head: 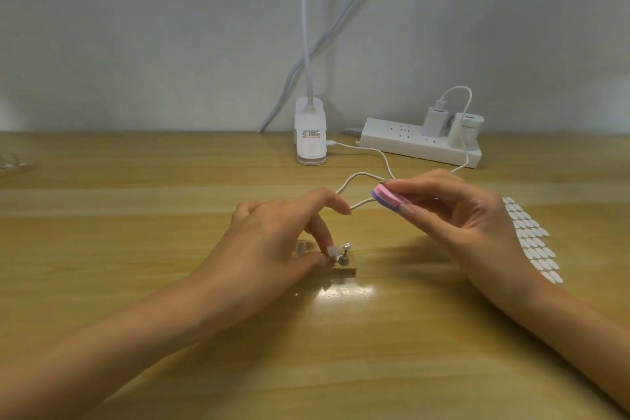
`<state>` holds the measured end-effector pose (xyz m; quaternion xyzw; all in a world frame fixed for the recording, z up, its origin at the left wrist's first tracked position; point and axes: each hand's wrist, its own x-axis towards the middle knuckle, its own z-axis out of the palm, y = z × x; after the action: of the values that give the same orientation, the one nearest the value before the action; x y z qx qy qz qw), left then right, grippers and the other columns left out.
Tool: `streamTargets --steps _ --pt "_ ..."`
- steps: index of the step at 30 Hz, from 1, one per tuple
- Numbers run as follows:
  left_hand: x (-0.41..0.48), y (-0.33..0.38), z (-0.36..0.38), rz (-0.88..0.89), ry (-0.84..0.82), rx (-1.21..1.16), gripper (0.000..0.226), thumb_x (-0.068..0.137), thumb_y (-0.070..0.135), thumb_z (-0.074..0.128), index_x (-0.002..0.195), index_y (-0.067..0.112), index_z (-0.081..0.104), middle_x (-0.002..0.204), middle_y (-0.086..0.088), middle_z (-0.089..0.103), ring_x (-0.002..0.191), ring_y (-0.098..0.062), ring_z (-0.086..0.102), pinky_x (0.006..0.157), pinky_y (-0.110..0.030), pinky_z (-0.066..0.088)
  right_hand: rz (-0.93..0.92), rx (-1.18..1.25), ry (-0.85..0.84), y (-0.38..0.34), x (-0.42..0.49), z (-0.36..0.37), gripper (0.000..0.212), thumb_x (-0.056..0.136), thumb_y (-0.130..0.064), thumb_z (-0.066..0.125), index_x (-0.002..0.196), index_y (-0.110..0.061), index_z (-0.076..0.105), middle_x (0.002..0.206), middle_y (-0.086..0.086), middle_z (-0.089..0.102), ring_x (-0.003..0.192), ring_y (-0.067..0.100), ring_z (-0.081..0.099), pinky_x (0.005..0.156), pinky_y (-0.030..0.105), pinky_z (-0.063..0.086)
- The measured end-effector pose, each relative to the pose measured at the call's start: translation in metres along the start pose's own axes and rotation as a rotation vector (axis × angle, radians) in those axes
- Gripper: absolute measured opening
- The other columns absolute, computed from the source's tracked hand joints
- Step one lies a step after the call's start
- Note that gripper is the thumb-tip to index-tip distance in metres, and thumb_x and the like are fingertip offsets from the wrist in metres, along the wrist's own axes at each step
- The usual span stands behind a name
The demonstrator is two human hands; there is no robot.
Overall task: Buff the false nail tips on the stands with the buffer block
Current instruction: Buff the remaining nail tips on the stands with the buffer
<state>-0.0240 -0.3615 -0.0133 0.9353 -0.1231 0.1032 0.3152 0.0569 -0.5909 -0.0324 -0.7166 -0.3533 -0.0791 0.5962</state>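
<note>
A small wooden base sits mid-table with metal stands rising from it. My left hand pinches a white false nail tip on one stand between thumb and a finger. Another pale tip shows just left of my fingers. My right hand holds the pink and purple buffer block up in the air, above and to the right of the stands, apart from them.
A sheet of white oval stickers lies at the right, partly behind my right wrist. A white lamp base and a power strip with chargers stand at the back. A white cable loops across the wooden table.
</note>
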Motion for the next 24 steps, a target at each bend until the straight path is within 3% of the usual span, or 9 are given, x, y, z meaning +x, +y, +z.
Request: streamTargets --steps 4,8,15,20,24 --pt "0.001 0.004 0.000 0.001 -0.017 -0.030 0.050 0.083 0.018 0.072 0.120 0.045 0.052 0.091 0.027 0.067 0.094 0.002 0.058 0.085 -0.034 0.038 0.010 -0.009 -0.019 0.000 -0.001 0.000 0.028 0.085 -0.016 0.070 0.112 -0.016 0.075 0.106 0.000 0.074 0.103 0.024 0.070 0.091 0.031 0.058" --pt "0.001 0.003 0.001 -0.014 -0.030 -0.030 0.051 0.083 0.020 0.072 0.121 0.046 0.051 0.090 0.028 0.067 0.093 0.002 0.063 0.099 -0.045 0.043 0.019 -0.011 -0.029 0.000 -0.001 0.000 0.028 0.085 -0.016 0.069 0.112 -0.017 0.075 0.106 0.001 0.074 0.103 0.023 0.070 0.090 0.032 0.058" --pt "0.000 -0.001 -0.001 -0.003 -0.014 0.015 0.054 0.081 0.024 0.075 0.121 0.048 0.049 0.094 0.032 0.064 0.093 0.005 0.061 0.096 -0.042 0.042 0.032 0.000 -0.041 0.000 -0.001 0.001 0.027 0.085 -0.015 0.070 0.112 -0.016 0.075 0.107 0.001 0.074 0.104 0.025 0.070 0.091 0.037 0.058" --pt "0.002 0.004 -0.001 0.004 -0.057 0.032 0.055 0.078 0.036 0.076 0.120 0.051 0.044 0.101 0.034 0.061 0.097 0.007 0.058 0.105 -0.041 0.038 0.060 0.032 -0.011 -0.002 0.000 0.001 0.029 0.083 -0.020 0.070 0.111 -0.016 0.075 0.107 0.001 0.075 0.105 0.021 0.070 0.089 0.027 0.057" --pt "0.005 0.011 0.005 0.018 -0.028 0.141 0.044 0.082 0.045 0.073 0.114 0.046 0.043 0.092 0.027 0.063 0.096 0.008 0.056 0.110 -0.030 0.019 0.084 0.049 0.018 -0.002 0.001 0.000 0.025 0.085 -0.017 0.071 0.110 -0.018 0.076 0.107 -0.001 0.076 0.104 0.013 0.071 0.085 0.018 0.055"
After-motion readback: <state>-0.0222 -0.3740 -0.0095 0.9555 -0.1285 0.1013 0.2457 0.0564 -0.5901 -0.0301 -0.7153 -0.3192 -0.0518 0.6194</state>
